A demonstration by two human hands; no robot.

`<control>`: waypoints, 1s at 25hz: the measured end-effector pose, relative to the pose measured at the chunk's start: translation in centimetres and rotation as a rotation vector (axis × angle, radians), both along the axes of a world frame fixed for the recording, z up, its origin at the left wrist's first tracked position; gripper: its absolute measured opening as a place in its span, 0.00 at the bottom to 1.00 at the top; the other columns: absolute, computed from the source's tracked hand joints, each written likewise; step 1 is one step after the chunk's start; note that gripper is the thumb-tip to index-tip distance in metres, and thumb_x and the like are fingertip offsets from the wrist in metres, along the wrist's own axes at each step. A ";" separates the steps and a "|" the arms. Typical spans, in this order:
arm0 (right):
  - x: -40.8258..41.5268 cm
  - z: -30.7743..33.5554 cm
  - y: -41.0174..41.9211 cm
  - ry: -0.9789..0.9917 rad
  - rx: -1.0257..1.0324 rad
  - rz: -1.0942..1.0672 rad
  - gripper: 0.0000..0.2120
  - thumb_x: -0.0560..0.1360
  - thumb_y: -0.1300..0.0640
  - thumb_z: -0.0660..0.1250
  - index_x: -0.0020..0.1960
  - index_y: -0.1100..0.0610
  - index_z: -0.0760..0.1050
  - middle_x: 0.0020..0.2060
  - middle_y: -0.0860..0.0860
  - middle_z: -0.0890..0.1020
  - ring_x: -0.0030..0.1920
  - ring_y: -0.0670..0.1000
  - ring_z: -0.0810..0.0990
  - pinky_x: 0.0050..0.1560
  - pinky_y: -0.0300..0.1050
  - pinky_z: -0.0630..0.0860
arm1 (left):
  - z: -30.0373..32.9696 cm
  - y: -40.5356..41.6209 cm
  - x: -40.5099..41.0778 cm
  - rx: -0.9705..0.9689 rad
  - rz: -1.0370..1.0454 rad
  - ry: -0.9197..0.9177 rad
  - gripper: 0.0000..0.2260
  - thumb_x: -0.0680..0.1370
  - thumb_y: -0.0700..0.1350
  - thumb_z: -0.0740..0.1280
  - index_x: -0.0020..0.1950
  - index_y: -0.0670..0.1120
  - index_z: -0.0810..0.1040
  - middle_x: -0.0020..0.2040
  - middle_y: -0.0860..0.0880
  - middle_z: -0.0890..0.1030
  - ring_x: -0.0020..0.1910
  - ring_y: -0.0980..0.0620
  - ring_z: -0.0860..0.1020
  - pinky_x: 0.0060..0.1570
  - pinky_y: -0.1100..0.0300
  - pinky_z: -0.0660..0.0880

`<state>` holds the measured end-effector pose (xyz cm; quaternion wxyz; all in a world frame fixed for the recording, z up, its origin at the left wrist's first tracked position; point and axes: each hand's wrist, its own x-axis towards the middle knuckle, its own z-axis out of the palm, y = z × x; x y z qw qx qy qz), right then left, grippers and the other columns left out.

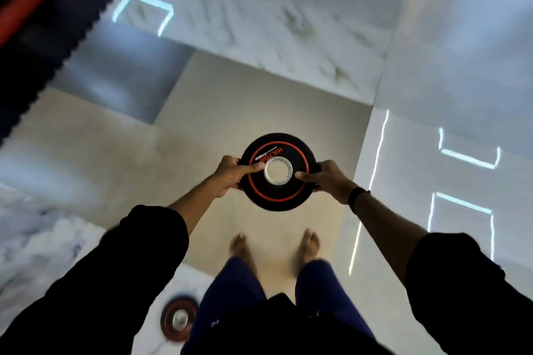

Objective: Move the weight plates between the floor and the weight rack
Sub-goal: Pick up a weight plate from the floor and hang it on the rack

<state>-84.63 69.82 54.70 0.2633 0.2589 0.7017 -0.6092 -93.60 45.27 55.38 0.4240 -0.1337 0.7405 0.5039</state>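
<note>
A round black weight plate [278, 190] with a red ring, red lettering and a metal centre hole is held flat in the air in front of me, above the floor. My left hand [229, 174] grips its left edge, thumb lying on the top face. My right hand [327, 179] grips its right edge, thumb reaching toward the metal hub. A second black and red weight plate [178, 318] lies on the floor at the bottom, beside my left leg, blurred. No weight rack shows clearly in this view.
My bare feet [275, 245] stand on a beige floor tile. Glossy marbled tiles surround it and reflect ceiling lights. A dark rubber mat [57, 46] with a red frame [21, 0] on it lies at the upper left. A pale wall [461, 46] rises at the right.
</note>
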 end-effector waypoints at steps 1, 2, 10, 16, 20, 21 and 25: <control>-1.1 3.1 0.6 0.056 0.036 -0.006 0.13 0.71 0.59 0.76 0.49 0.67 0.80 0.37 0.56 0.81 0.37 0.53 0.80 0.36 0.40 0.79 | 3.3 0.7 -1.4 0.018 -0.018 0.062 0.16 0.69 0.50 0.79 0.47 0.41 0.81 0.40 0.46 0.85 0.39 0.49 0.84 0.36 0.55 0.82; -2.5 6.2 1.5 0.125 0.071 -0.017 0.13 0.71 0.58 0.77 0.48 0.67 0.80 0.36 0.56 0.81 0.38 0.53 0.80 0.36 0.41 0.80 | 6.7 1.7 -3.1 0.044 -0.036 0.137 0.16 0.68 0.50 0.79 0.46 0.41 0.81 0.39 0.46 0.85 0.38 0.49 0.84 0.36 0.55 0.82; -9.4 37.3 9.5 0.765 0.332 -0.100 0.17 0.70 0.55 0.78 0.52 0.65 0.82 0.46 0.62 0.85 0.47 0.61 0.84 0.54 0.61 0.79 | 36.8 10.3 -11.4 0.348 -0.090 0.755 0.14 0.69 0.49 0.79 0.47 0.41 0.83 0.40 0.46 0.85 0.39 0.49 0.84 0.31 0.57 0.80; -9.0 57.2 12.5 1.109 0.531 -0.106 0.13 0.71 0.58 0.77 0.53 0.63 0.82 0.50 0.65 0.85 0.47 0.60 0.84 0.53 0.60 0.80 | 55.3 13.4 -12.1 0.541 -0.133 1.122 0.14 0.70 0.47 0.78 0.51 0.42 0.83 0.46 0.44 0.86 0.45 0.47 0.85 0.39 0.51 0.83; -7.6 63.2 13.8 1.240 0.546 -0.109 0.14 0.70 0.59 0.77 0.54 0.59 0.81 0.47 0.56 0.87 0.48 0.55 0.86 0.47 0.49 0.84 | 61.7 14.4 -11.5 0.565 -0.231 1.284 0.13 0.71 0.48 0.77 0.51 0.44 0.82 0.45 0.46 0.86 0.40 0.54 0.86 0.34 0.59 0.82; -7.3 63.9 14.2 1.253 0.556 -0.103 0.14 0.70 0.59 0.77 0.55 0.59 0.81 0.47 0.56 0.87 0.47 0.54 0.87 0.45 0.47 0.84 | 62.5 14.7 -11.5 0.570 -0.253 1.307 0.12 0.71 0.48 0.77 0.51 0.44 0.82 0.45 0.46 0.86 0.40 0.54 0.86 0.35 0.58 0.82; -5.7 65.2 15.9 1.252 0.636 -0.057 0.16 0.72 0.59 0.75 0.58 0.60 0.79 0.49 0.55 0.86 0.47 0.51 0.86 0.42 0.41 0.83 | 63.2 16.6 -10.9 0.593 -0.295 1.339 0.18 0.71 0.50 0.77 0.55 0.42 0.81 0.48 0.45 0.86 0.46 0.49 0.86 0.42 0.51 0.84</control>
